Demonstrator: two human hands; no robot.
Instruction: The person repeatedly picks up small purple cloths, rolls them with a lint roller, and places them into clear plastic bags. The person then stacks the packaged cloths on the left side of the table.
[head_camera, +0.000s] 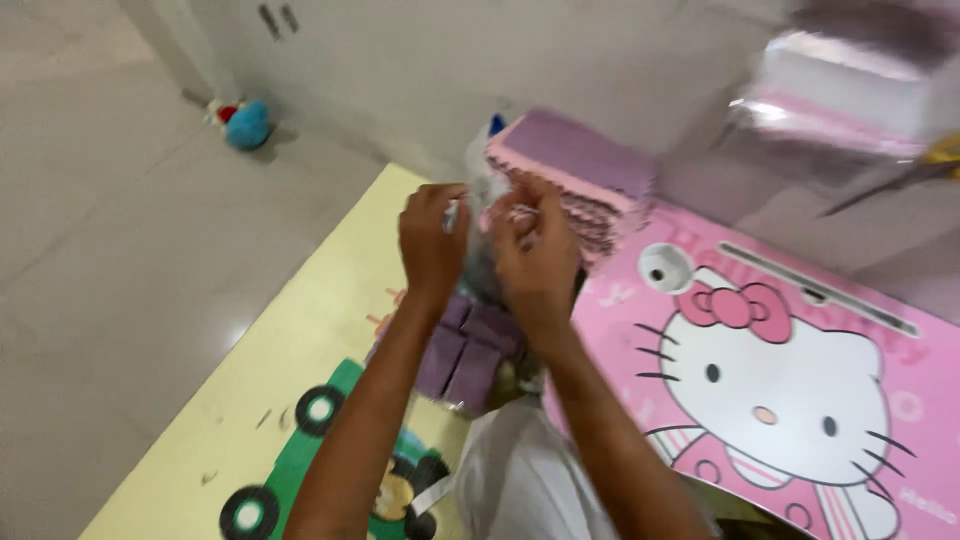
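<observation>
Both my hands are raised together over a clear plastic bag (480, 270) that hangs between them. My left hand (432, 240) pinches the bag's top edge, and my right hand (535, 250) grips the same top edge beside it. Purple foam pieces (465, 360) sit in the bag's lower part. Just behind my hands stands a stack of pink and purple foam mat tiles (590, 175) with jagged edges.
A pink board with a cartoon cat (800, 400) lies at right, a yellow mat with a green car picture (300, 330) at left. A small blue toy (245, 125) lies on the grey tiled floor. A shiny wrapped pack (850, 90) is at upper right.
</observation>
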